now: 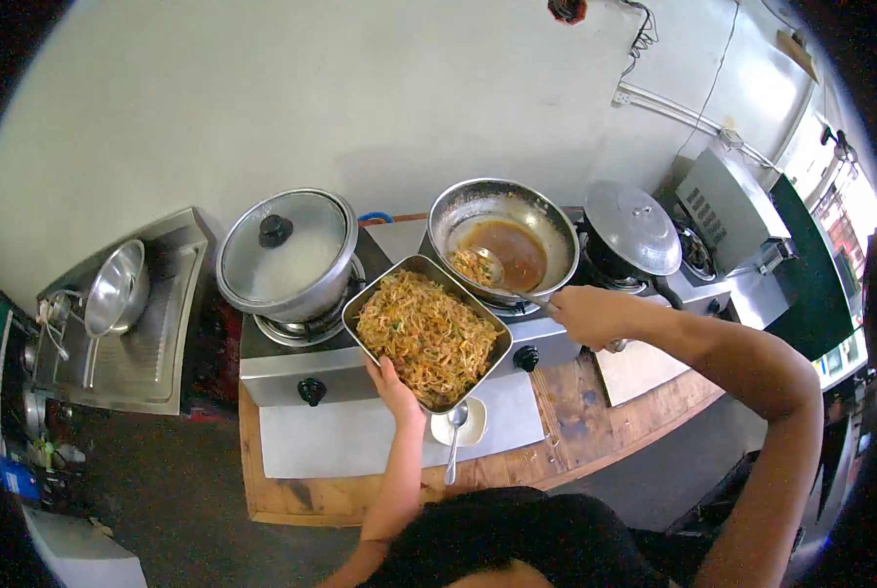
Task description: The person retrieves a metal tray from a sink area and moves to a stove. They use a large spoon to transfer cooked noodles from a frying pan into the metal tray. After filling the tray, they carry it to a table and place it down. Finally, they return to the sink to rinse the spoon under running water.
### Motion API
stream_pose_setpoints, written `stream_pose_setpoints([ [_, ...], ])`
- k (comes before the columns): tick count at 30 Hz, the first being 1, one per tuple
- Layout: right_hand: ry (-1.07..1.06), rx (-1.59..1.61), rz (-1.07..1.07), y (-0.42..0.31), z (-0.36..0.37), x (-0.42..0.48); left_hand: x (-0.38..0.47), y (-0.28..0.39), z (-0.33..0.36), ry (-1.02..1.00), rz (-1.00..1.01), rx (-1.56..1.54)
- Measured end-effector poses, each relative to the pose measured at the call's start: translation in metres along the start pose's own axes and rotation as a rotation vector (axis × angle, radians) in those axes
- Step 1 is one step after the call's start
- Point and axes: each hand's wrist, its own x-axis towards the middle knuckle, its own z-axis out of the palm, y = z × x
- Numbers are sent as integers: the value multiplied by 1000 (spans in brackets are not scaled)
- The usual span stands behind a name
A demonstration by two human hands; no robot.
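Note:
My left hand (395, 388) grips the lower left side of a rectangular metal tray (498, 354), tilted beside the wok. Shredded vegetable or noodle mix (427, 334) heaps up inside it. In my right hand (589, 317) is the handle of a metal ladle (488, 263), whose bowl dips into a steel wok-like pan (449, 209). Brown liquid (515, 253) covers the pan's bottom, and a small clump of the same mix (470, 264) lies by the ladle. Under the tray's near corner sits a white dish (473, 426) with a metal spoon (454, 437) resting in it.
A glass-lidded pot (287, 250) stands on the left burner. To the right, a lidded black pan (629, 228) sits with its handle toward me. Beyond it is a grey metal appliance (732, 209). A steel sink (140, 367) holds a metal bowl (117, 290) at far left. The wooden counter (578, 419) curves before me.

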Motion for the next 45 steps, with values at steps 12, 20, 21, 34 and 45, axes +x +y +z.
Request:
stream_pose_setpoints([
  [12, 236, 71, 143, -24, 27, -24, 1, 0, -1, -1, -30, 52],
  [20, 228, -104, 261, -52, 52, -42, -2, 2, 3, 17, -21, -7],
  [21, 242, -104, 270, -54, 55, -42, -3, 4, 5, 38, -44, -5],
  [34, 464, -296, 359, -89, 69, -36, 3, -1, -2, 10, 19, 67],
  [45, 411, -284, 392, -106, 58, -36, 1, 1, 0, -21, 22, -2],
])
